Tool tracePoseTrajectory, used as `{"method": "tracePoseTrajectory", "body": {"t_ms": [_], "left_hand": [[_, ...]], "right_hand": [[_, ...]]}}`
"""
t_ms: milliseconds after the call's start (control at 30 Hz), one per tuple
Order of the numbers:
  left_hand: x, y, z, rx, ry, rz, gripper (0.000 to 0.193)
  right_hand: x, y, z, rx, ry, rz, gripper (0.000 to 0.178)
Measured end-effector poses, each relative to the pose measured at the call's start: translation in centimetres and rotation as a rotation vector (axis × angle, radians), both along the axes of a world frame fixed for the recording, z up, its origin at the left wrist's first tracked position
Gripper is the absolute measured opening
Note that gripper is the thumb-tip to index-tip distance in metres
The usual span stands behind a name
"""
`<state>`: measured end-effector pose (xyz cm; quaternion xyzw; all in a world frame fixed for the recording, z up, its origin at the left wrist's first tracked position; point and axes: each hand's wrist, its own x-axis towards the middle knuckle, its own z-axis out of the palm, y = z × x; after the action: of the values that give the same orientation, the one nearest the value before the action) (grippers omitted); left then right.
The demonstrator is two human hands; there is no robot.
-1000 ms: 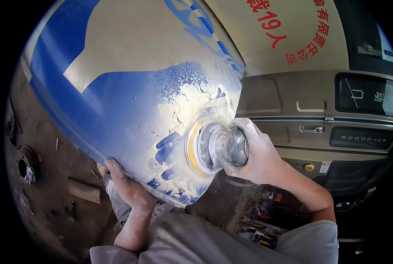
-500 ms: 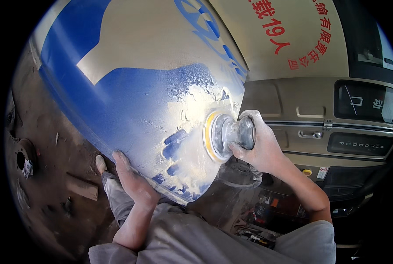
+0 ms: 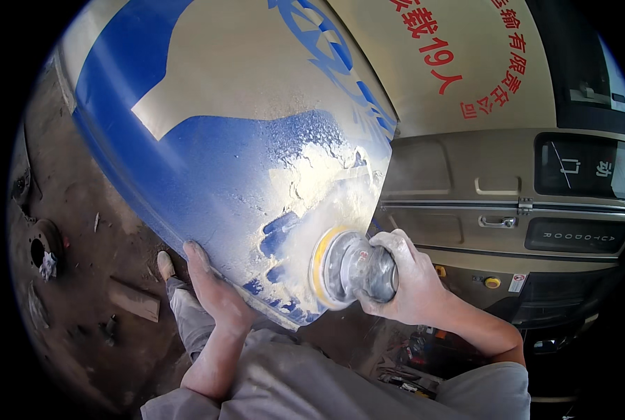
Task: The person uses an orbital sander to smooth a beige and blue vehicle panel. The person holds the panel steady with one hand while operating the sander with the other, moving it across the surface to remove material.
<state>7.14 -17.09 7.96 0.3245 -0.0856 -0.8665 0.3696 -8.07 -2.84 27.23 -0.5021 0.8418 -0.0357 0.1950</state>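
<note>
My right hand (image 3: 407, 280) is wrapped round the grey body of a dusty round power sander (image 3: 377, 269). The sander's disc, ringed in yellow, lies against the near right part of a curved blue-and-beige vehicle panel (image 3: 207, 168). Pale filler (image 3: 312, 171), rough and cracked, covers part of that panel, with patches of blue showing through and powder around it. At the panel's near left edge, my left hand (image 3: 218, 290) grips the rim; its thumb lies along the edge and its other fingers are hidden.
A beige vehicle side with a door (image 3: 431, 164) and red lettering stands to the right. On the floor at left lie a wheel rim (image 3: 43, 241), a crumpled white scrap (image 3: 48, 266) and a flat board (image 3: 134, 299). Assorted gear (image 3: 407, 378) sits low at the right.
My right hand has brought the sander down the panel, toward me and slightly left. My left hand keeps its place on the edge.
</note>
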Motion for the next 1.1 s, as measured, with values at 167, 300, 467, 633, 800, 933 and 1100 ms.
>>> {"method": "tracePoseTrajectory", "body": {"t_ms": [167,300,467,633,800,933,1100], "left_hand": [[0.9,0.2,-0.5,-0.203,-0.134,-0.018,0.064],[0.2,-0.4,0.6,0.093,0.077,-0.013,0.063],[-0.4,-0.4,1.5,0.052,0.034,0.001,0.062],[0.6,-0.7,-0.5,-0.038,-0.014,-0.001,0.058],[-0.5,-0.6,1.3,0.114,0.033,0.052,0.053],[0.1,-0.7,1.6,-0.019,0.002,0.018,0.058],[-0.1,-0.8,1.6,-0.083,-0.029,0.020,0.061]], "right_hand": [[0.0,-1.6,0.5,0.021,-0.011,-0.026,0.077],[-6.3,-2.3,-0.6,0.024,-0.017,-0.358,0.066],[1.2,-0.6,0.4,0.048,-0.066,0.088,0.085],[-3.2,-3.3,-0.1,-0.016,0.007,-0.101,0.076],[-3.1,-1.1,0.1,0.031,-0.051,-0.164,0.078],[1.5,-1.3,1.1,0.127,-0.138,0.025,0.086],[-6.2,-2.3,-0.4,0.039,-0.058,-0.355,0.077]]}}
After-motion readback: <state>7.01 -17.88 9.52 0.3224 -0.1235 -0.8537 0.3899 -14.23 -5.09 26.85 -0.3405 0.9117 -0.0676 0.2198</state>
